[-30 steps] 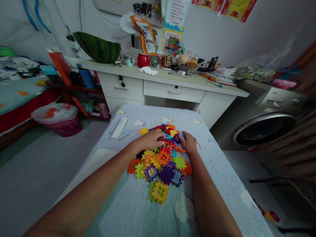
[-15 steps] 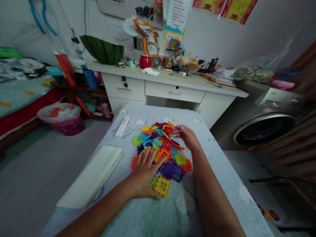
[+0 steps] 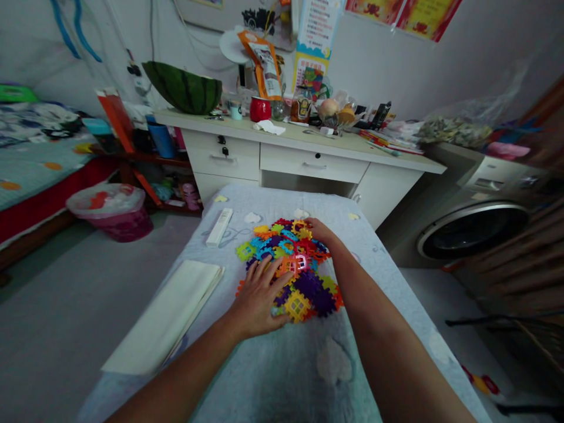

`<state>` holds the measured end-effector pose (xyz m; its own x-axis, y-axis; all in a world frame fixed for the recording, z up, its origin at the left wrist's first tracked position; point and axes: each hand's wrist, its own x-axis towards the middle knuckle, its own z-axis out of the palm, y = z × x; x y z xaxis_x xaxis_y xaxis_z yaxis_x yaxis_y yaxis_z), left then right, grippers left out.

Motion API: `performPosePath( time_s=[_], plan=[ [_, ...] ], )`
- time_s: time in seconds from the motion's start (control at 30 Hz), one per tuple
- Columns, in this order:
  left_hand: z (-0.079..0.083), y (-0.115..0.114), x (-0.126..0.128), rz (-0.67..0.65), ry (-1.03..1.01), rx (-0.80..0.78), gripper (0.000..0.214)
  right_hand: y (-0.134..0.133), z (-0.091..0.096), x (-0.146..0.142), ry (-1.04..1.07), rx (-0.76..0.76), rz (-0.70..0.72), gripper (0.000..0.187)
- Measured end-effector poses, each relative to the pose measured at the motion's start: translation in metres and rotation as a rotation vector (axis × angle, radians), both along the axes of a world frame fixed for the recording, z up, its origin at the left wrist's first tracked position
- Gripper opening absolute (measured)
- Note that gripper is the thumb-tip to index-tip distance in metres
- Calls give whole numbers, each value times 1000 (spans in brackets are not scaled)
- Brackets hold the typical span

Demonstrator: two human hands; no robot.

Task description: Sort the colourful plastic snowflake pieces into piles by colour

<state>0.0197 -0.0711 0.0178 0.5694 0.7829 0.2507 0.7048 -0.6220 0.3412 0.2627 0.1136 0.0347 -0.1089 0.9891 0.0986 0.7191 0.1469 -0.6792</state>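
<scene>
Many-coloured interlocking plastic building blocks [image 3: 308, 284], square with notched edges, lie heaped on the cloth-covered table. My left hand [image 3: 259, 299] rests open against the near left side of the heap, fingers spread over some blocks and thumb by a yellow block [image 3: 297, 305]. At the far right side is my right hand [image 3: 321, 230], bent around the heap's edge beside a yellow-orange block [image 3: 302, 228]. Blocks hide most of the right fingers, so their closure is unclear.
A folded cream cloth [image 3: 167, 317] and a slim white box [image 3: 219, 227] lie left of the heap. Beyond the table stands a white desk [image 3: 282, 141] crowded with items, including a half watermelon rind [image 3: 185, 88]. A washing machine [image 3: 476, 205] stands at right, a lined bin [image 3: 112, 214] at left.
My right hand has moved left and slightly forward, against the far edge of the heap. The near blocks, including the yellow one, have been pushed forward, and my left hand has shifted slightly forward.
</scene>
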Motion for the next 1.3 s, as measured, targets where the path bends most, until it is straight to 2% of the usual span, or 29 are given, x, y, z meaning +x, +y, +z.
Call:
performPosePath(
  time_s=[0.1,0.2,0.33,0.47,0.53,0.63,0.73,0.83,0.9,0.97,1.13,1.2,1.3],
  plan=[
    [-2,2,0,11,-6,18,90,-10,2,4,69,-107,74,17],
    [-3,4,1,24,-19,44,85,-26,9,10,265,-151,122,19],
    [-3,5,1,24,-35,73,82,-57,31,12,408,-238,303,24],
    [-4,6,0,26,-52,86,80,-85,56,11,487,-247,473,31],
    [-4,6,0,23,-57,87,79,-89,57,15,574,-203,426,32],
    [-2,5,-2,6,-77,85,76,-79,41,26,636,-6,172,28],
    [1,6,-5,4,-122,94,63,-63,10,41,370,141,-102,25],
    [2,9,-7,40,-176,132,43,-57,-14,49,32,145,-225,24],
    [2,13,-8,83,-211,157,35,-58,-21,49,-74,112,-226,25],
    [1,17,-9,128,-234,170,33,-61,-20,45,-58,80,-164,25],
    [-4,23,-11,173,-237,165,33,-68,-9,35,233,-60,87,20],
    [-5,24,-11,171,-231,170,32,-70,-6,35,384,-109,90,20],
    [-7,24,-11,160,-222,178,32,-70,-6,38,557,-100,16,22]
  ],
)
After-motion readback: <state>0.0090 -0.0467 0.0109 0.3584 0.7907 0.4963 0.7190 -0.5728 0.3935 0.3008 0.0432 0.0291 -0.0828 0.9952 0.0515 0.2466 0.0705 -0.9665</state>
